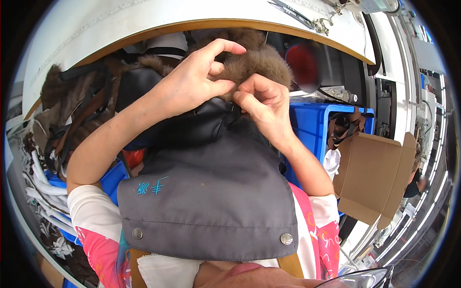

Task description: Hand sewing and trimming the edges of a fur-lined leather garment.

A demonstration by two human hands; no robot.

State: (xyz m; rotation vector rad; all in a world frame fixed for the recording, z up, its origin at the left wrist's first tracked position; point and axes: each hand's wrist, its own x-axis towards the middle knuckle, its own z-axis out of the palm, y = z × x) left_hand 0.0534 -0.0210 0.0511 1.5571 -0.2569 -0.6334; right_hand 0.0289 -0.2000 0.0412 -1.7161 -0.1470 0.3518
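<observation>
Brown fur lies bunched over my lap, below the table edge, with black smooth material bordering it. My left hand rests over the fur's left side; its index finger and thumb stand apart, and another finger is curled between them. Close to that thumb, my right hand is closed in a pinch at the fur's lower edge. What sits between its thumb and index finger is too small to make out. A dark grey apron with two metal snaps covers my front.
A white table with a wooden edge curves across the far side; a slim tool lies on it. Right of me stand a blue crate with brown strips inside, a small white fan and an open cardboard box. Fur pieces hang at left.
</observation>
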